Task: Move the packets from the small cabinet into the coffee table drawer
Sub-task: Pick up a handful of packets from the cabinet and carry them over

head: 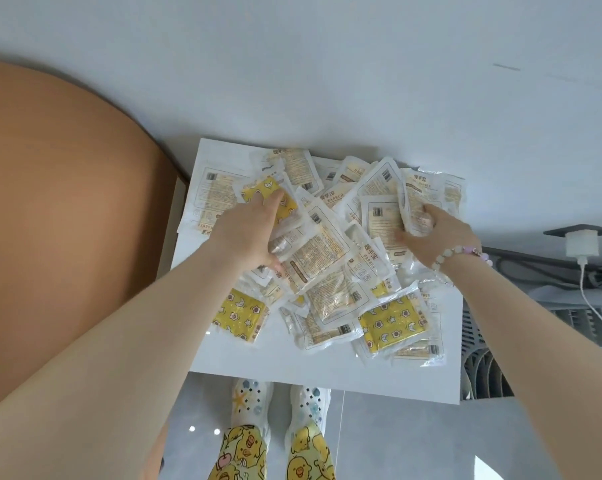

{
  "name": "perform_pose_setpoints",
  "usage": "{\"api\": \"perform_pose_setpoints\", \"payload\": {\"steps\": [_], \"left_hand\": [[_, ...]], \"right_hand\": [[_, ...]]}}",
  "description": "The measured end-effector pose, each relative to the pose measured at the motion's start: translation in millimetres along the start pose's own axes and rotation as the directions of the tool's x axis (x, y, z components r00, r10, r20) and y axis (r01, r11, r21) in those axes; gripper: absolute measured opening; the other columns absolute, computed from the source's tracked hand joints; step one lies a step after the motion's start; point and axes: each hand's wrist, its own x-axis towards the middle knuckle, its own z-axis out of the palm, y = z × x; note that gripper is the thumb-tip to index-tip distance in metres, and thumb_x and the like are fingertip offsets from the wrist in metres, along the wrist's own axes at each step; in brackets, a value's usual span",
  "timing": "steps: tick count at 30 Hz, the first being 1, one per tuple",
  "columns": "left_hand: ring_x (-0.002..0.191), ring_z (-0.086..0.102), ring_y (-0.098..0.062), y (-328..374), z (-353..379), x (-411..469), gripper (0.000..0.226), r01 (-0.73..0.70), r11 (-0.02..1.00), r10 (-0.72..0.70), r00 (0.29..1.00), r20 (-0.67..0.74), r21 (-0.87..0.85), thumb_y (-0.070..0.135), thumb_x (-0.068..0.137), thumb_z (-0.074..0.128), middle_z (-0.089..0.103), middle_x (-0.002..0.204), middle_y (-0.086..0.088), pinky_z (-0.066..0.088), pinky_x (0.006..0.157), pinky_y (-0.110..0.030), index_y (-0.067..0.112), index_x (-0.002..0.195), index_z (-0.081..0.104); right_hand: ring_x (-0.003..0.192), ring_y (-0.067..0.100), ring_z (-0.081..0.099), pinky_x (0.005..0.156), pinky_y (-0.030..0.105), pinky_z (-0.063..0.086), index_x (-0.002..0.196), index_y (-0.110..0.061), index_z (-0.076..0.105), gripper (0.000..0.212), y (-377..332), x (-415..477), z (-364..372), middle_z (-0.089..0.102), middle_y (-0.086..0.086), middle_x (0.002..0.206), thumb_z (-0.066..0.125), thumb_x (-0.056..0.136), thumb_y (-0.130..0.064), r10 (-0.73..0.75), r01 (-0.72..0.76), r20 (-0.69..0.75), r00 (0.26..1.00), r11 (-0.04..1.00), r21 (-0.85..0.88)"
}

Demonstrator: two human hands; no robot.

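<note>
Looking down through the head view, I see the packets heaped on the white top of the small cabinet – clear sachets with printed labels, a few yellow star-and-moon ones mixed in. The left hand sits on the left of the heap, fingers curled over a yellow packet and thumb pinching a wad of clear ones. The right hand, with a bead bracelet at the wrist, has its fingers closed round a bunched packet on the right side.

Edges: the heap reaches the wall at the back, and a large flat packet lies right along the left edge. The front keeps a bare strip of top between heap and edge – the widest free margin. On the left a brown rounded surface stands just beside the cabinet. On the right, a slatted grey unit is close against the cabinet side, with a white charger and its cable above it. Patterned slippers stand on grey floor just before the front edge.
</note>
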Motion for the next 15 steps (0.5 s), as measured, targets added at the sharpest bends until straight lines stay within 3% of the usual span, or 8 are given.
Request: {"api": "perform_pose_setpoints", "payload": {"steps": [6,11,15], "left_hand": [[0.121,0.048,-0.031,-6.8,-4.2,10.6,0.1,-0.01,1.0,0.01,1.0,0.0,0.005,0.04,0.075,0.076,0.036,0.142,-0.008,0.047,0.094,-0.042,0.014,0.15,0.014],[0.116,0.051,-0.034,1.2,1.7,14.1,0.073,0.025,1.0,-0.027,0.995,-0.098,-0.018,0.021,0.087,0.058,0.037,0.14,-0.009,0.048,0.09,-0.042,0.011,0.149,0.021],[0.112,0.053,-0.035,8.4,7.1,15.9,0.063,0.066,0.998,-0.068,0.987,-0.149,-0.02,0.026,0.093,0.053,0.039,0.138,-0.01,0.048,0.086,-0.042,0.01,0.147,0.025]], "right_hand": [[0.107,0.029,0.059,0.074,0.027,0.039,0.139,-0.026,0.042,0.048,-4.9,6.8,4.1,0.059,0.009,0.123,0.052,0.092,-0.033,0.023,-0.031,-0.115,0.993,0.997,-0.065],[0.109,0.031,0.057,0.073,0.029,0.038,0.132,-0.025,0.048,0.037,-6.9,6.8,5.5,0.059,0.009,0.122,0.047,0.095,-0.02,0.051,-0.059,-0.16,0.986,0.997,-0.045],[0.111,0.03,0.054,0.071,0.032,0.039,0.129,-0.02,0.046,0.032,-4.2,6.2,11.2,0.06,0.01,0.115,0.043,0.097,-0.019,0.035,-0.045,-0.2,0.979,0.998,-0.05]]}}
